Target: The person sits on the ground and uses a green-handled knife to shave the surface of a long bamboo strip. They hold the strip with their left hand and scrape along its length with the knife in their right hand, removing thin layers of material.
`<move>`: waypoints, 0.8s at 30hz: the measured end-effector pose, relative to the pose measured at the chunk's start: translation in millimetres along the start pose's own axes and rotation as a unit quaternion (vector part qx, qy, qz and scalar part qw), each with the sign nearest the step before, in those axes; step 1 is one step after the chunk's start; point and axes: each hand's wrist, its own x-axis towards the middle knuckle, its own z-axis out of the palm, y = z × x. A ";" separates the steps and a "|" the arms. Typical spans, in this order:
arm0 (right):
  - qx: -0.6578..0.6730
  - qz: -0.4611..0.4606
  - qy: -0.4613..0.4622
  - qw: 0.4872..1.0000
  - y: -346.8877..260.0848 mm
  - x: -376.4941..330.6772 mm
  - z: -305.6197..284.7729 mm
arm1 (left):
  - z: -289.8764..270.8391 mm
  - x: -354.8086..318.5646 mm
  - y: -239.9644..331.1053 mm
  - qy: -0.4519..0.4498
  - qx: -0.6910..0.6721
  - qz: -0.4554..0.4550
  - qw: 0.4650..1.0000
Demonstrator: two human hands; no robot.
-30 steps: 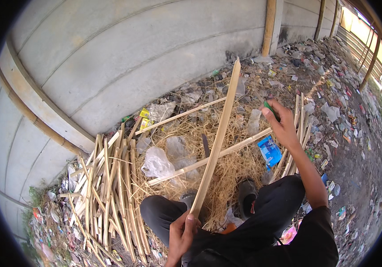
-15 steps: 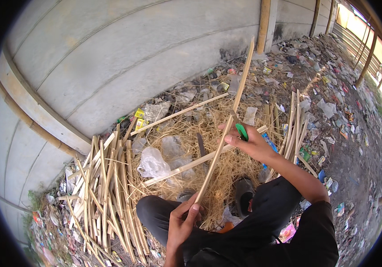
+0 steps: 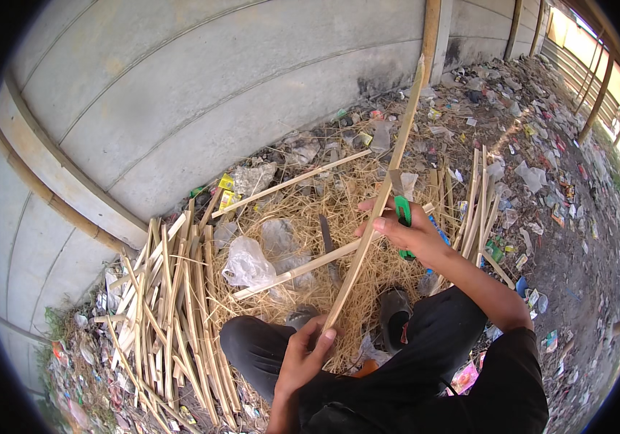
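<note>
the right hand (image 3: 404, 231), gripping a green-handled knife (image 3: 402, 210), has slid lower down the bamboo strip (image 3: 382, 195), whose near end the left hand (image 3: 306, 358) still clasps above the lap.

Long pale bamboo strip (image 3: 378, 202), slanted steeply upward, green-handled knife (image 3: 402, 210) with its blade against its middle

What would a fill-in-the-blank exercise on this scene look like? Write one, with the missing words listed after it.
1. The left hand grips the ____ end of the long bamboo strip.
2. The right hand holds a utility knife with a ____ handle.
3. The pile of split bamboo strips lies to the person's ____.
4. A clear plastic bag rests on the dry ____.

Missing words: lower; green; left; shavings
</note>
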 end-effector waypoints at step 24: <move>-0.475 -0.369 0.009 0.799 7.7 -34.5 41.2 | 18.1 13.1 56.6 0.148 0.185 0.102 0.966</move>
